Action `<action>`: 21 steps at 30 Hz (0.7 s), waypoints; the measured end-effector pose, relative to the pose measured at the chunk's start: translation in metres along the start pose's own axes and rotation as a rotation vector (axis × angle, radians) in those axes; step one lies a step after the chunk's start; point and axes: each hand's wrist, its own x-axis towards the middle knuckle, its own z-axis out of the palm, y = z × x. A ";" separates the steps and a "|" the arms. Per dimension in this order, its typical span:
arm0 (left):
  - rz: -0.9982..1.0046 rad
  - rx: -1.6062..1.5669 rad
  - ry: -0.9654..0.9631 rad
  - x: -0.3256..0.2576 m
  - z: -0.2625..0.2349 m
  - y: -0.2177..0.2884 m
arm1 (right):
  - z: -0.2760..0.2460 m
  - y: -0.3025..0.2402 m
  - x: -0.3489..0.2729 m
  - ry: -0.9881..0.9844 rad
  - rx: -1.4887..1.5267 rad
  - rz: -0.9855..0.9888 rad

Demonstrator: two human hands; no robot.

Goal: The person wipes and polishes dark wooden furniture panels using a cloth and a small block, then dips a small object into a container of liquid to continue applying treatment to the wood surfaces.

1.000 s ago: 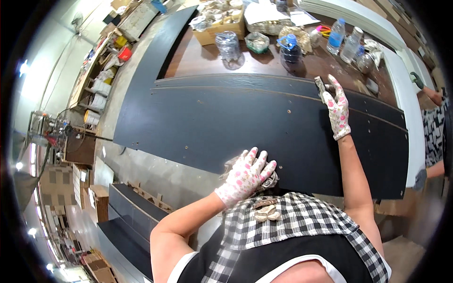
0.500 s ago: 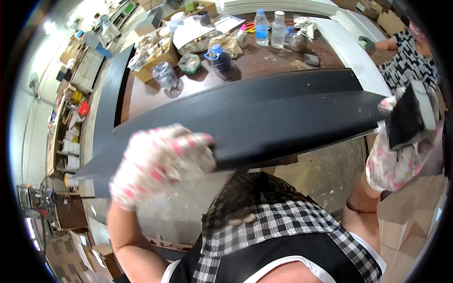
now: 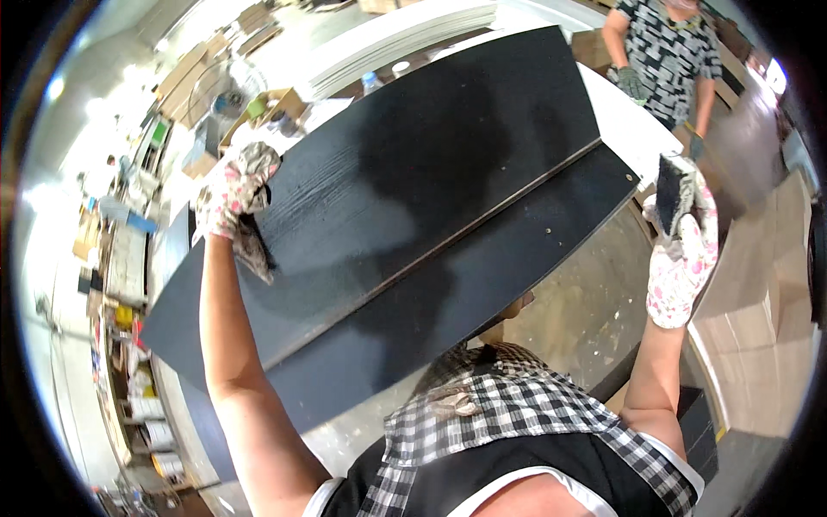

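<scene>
A large black panel [image 3: 413, 172] spreads across the middle, with a long raised edge running along it and a narrower black strip [image 3: 517, 250] on the near side. My left hand [image 3: 228, 194], in a pink-patterned white glove, closes on a dirty grey rag [image 3: 251, 250] at the panel's left part. The rag hangs against the black surface, where streaks show nearby. Off the panel's right end, my right hand [image 3: 685, 267], in a matching glove, grips a black-faced sponge pad [image 3: 668, 194]. This pad is apart from the panel.
Across the table, a person [image 3: 668, 65] in a patterned shirt and dark gloves stands beside a white board [image 3: 624, 121]. Stacked white panels [image 3: 388, 56], a cardboard box [image 3: 289, 103] and a blue-capped bottle [image 3: 370, 82] are behind the panel. Brown cartons [image 3: 758, 302] stand at right.
The black panel has come up and turned, hiding most of the tabletop items. My left hand has moved far and left, and the rag now shows. My right hand has shifted slightly left.
</scene>
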 end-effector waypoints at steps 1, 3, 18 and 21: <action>0.005 0.119 0.026 0.005 0.014 0.014 | -0.001 -0.003 -0.004 0.026 -0.042 0.017; -0.030 0.167 0.030 0.002 0.037 0.034 | -0.007 0.001 -0.012 0.066 -0.062 0.064; -0.190 -0.228 -0.173 -0.101 0.177 0.006 | 0.000 0.063 -0.069 -0.015 -0.067 0.395; -0.195 0.158 -0.054 -0.114 0.166 -0.008 | -0.003 0.080 -0.070 -0.036 -0.078 0.420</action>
